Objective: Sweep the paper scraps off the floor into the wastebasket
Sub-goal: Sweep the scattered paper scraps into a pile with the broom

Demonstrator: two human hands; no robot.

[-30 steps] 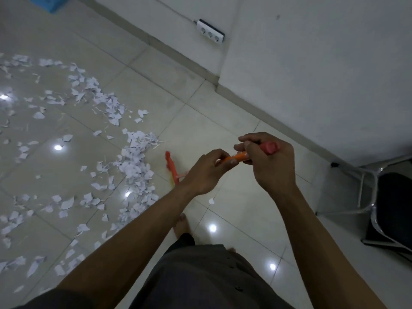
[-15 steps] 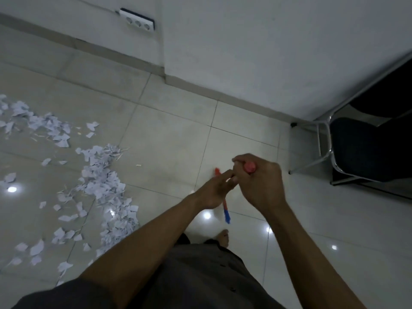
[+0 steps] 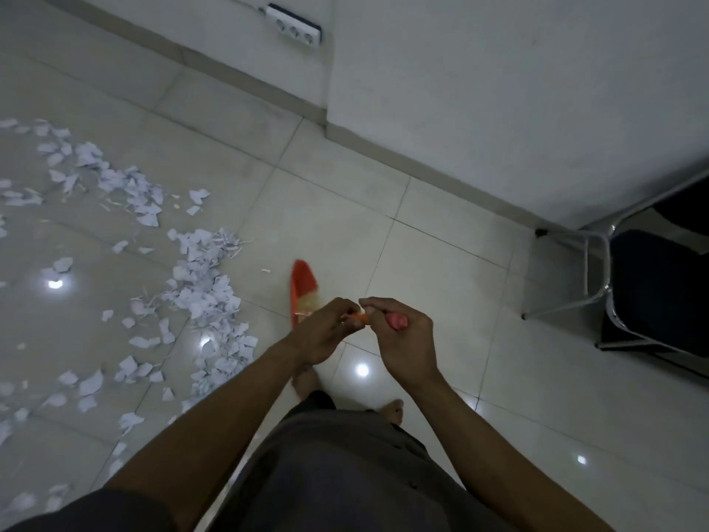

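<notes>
Torn white paper scraps (image 3: pixel 207 293): strewn over the glossy pale tiled floor (image 3: pixel 433 263), left of the broom head, the nearest close beside it.
Red plastic broom (image 3: pixel 303 280): yellowish bristles, head down near the floor, orange handle.
Left hand (image 3: pixel 322 335): fingers curled round the handle, on the broom-head side.
Right hand (image 3: pixel 406 339): clenched round the pinkish handle end.
Black metal-framed chair (image 3: pixel 652 297): well right of the broom head.
</notes>
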